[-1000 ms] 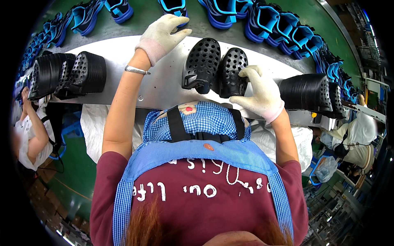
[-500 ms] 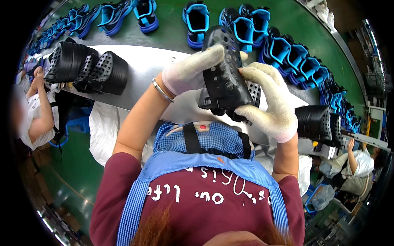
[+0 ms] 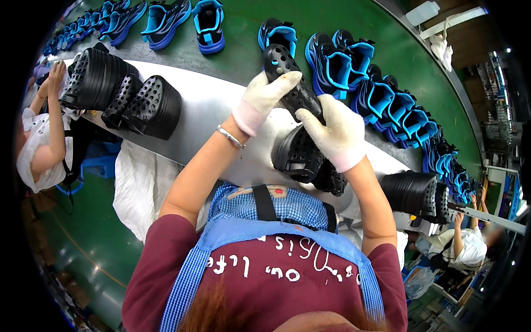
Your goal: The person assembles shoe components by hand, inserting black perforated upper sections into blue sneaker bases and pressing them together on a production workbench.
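Nearest the wearer, a second black clog (image 3: 298, 155) lies on the steel table (image 3: 204, 105), just below the hands. Above it, the right hand (image 3: 331, 133), in a white glove, is closed round the heel end of a black perforated clog (image 3: 287, 80); the left hand (image 3: 263, 97), also gloved, clasps its middle. At 10 o'clock stand stacked black clogs (image 3: 119, 91). From 11 to 3 o'clock blue sandals (image 3: 354, 66) line the green belt (image 3: 243, 33).
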The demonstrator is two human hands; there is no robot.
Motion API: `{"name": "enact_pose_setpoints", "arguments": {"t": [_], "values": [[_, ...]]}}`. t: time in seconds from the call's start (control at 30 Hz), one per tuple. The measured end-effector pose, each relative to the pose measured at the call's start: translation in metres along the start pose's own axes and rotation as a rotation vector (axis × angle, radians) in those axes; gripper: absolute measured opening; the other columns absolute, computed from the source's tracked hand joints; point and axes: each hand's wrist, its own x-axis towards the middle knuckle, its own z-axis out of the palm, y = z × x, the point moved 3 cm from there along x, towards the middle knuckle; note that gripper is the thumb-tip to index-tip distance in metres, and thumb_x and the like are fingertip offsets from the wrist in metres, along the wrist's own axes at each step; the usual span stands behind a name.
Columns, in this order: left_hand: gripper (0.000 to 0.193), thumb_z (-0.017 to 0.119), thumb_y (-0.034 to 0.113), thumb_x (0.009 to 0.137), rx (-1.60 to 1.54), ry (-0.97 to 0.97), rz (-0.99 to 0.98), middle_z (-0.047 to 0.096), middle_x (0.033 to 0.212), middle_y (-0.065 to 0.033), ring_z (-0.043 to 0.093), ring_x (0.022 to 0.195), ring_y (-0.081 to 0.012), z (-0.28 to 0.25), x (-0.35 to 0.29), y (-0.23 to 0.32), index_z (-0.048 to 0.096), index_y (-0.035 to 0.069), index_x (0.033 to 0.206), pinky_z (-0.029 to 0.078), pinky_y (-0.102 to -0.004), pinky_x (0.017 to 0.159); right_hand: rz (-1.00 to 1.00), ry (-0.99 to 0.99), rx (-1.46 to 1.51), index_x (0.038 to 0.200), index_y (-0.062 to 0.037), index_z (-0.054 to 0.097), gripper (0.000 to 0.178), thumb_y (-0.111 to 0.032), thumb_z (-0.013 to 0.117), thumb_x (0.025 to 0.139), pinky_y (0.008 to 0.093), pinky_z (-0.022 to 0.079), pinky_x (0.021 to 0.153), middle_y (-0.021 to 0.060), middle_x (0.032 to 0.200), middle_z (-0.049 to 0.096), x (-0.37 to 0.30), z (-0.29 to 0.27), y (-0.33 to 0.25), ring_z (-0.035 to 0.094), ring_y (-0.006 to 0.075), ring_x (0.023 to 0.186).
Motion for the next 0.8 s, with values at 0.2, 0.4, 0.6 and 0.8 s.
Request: {"name": "enact_pose_setpoints", "arguments": {"t": [0.2,0.4,0.6,0.8], "values": [[0.033,0.066,0.030,0.091,0.545,0.004,0.183,0.063,0.103,-0.0116,0.063,0.093,-0.0200,-0.032,0.020,0.015,0.063,0.001,0.108,0.053,-0.0311,0.082,0.061,-0.119,0.069,0.076,-0.0048,0.067,0.040,-0.044,0.066,0.084,0.0391,0.050,0.060,0.0175,0.068,0.064,0.051,-0.008,0.017,0.066,0.0334,0.066],[0.035,0.067,0.026,0.084,1.264,0.045,0.454,0.059,0.115,-0.0156,0.059,0.106,-0.0330,-0.060,0.050,-0.006,0.063,0.004,0.111,0.050,-0.0417,0.091,0.095,-0.438,-0.005,0.076,0.0023,0.069,0.057,-0.054,0.063,0.081,0.0362,0.050,0.064,0.0181,0.065,0.062,0.128,-0.010,0.043,0.062,0.0251,0.063],[0.026,0.064,0.026,0.087,1.453,0.111,0.247,0.062,0.109,-0.0095,0.060,0.103,-0.0313,-0.057,0.069,0.000,0.068,0.011,0.107,0.050,-0.0421,0.089,0.122,-0.540,-0.232,0.085,0.0042,0.072,0.055,-0.050,0.060,0.079,0.0391,0.052,0.073,0.0246,0.079,0.067,0.188,0.001,0.007,0.066,0.0343,0.075],[0.027,0.064,0.028,0.087,1.455,0.027,0.134,0.063,0.109,-0.0096,0.061,0.103,-0.0318,-0.068,0.077,-0.003,0.069,0.011,0.107,0.049,-0.0411,0.089,0.077,-0.386,-0.356,0.088,-0.0014,0.073,0.050,-0.047,0.054,0.084,0.0422,0.053,0.082,0.0225,0.089,0.069,0.202,0.063,0.006,0.067,0.0376,0.088]]}}
